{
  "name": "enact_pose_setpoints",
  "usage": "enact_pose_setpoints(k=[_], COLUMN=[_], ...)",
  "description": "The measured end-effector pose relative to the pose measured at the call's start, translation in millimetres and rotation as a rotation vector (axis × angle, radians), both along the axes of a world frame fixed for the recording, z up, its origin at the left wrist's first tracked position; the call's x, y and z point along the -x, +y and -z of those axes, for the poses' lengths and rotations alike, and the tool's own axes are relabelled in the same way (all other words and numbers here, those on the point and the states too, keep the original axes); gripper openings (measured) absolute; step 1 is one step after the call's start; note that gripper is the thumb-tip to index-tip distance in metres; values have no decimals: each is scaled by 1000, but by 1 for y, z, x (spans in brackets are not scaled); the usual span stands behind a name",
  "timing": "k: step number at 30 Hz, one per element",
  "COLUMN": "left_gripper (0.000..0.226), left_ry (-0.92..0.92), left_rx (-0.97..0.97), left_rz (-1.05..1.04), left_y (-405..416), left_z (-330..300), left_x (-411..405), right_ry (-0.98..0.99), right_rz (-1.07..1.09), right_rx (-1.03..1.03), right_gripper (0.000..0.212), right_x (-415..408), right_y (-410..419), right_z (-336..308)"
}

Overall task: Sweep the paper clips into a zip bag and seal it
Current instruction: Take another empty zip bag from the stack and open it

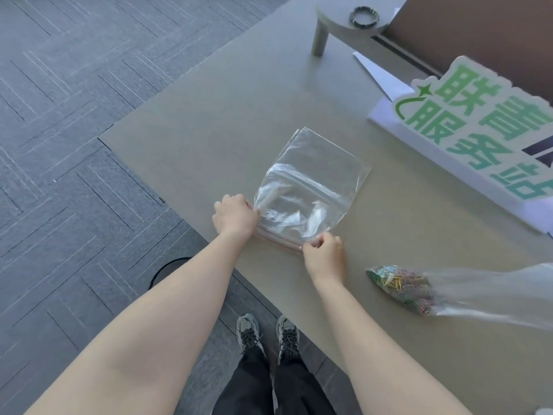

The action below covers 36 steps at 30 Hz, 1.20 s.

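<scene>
**Both hands on the zip bag, clips still off to the side**

So the zip bag [308, 190] is lying flat on the table [209, 115], near the front edge, with its zip end toward the person. It looks like there's more than one clear bag stacked there, can't say for sure. The left hand [235, 217] is closed around the left corner of the zip end, and the right hand [324, 254] is pinching the right corner of that same edge between thumb and fingers. Whether the zip is open or closed I honestly can't tell.

The paper clips [401, 287], a colourful bunch, sit inside a second clear bag [490, 292] lying on the table to the right of the right hand, not touching it.

Further back on the right there's a sign [478, 121] with green lettering, and a little stand [341, 16] with a dark ring [364, 16] on it.
</scene>
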<state>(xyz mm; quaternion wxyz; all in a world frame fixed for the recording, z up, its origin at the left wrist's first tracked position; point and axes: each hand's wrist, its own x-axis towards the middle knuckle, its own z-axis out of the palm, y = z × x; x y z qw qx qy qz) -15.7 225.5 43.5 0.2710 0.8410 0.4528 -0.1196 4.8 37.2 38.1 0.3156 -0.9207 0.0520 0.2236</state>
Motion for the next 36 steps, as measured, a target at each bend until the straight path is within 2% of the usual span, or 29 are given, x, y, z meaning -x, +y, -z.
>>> enact_pose_setpoints(k=[4, 6, 10, 12, 14, 17, 26, 31, 36], left_gripper=[7, 16, 52, 62, 62, 54, 40, 41, 40], left_ry=[-198, -298, -479, -556, -599, -650, -696, -699, -667], left_rx=[198, 243, 266, 267, 239, 207, 93, 99, 159], left_rz=[-175, -236, -333, -371, -411, -478, -785, -943, -1047], left_y=[-7, -8, -5, -3, 0, 6, 26, 30, 34], left_z=[-10, -17, -33, -41, -50, -59, -64, -43, -8], left_x=[18, 29, 58, 76, 96, 131, 252, 315, 358], right_ry=[-1, 1, -56, -65, -53, -54, 41, 117, 227], right_rz=[7, 7, -58, -152, -213, -332, -649, -773, -794], right_rx=[-252, -350, -503, -530, -579, -592, -625, -574, -498], right_gripper=[10, 15, 50, 37, 10, 14, 5, 8, 14], right_x=[-5, -8, -11, -10, -5, 11, 99, 151, 190], right_y=[-3, 0, 16, 27, 41, 66, 130, 153, 170], right_z=[-18, -26, -43, -50, -57, -63, -72, -52, -18])
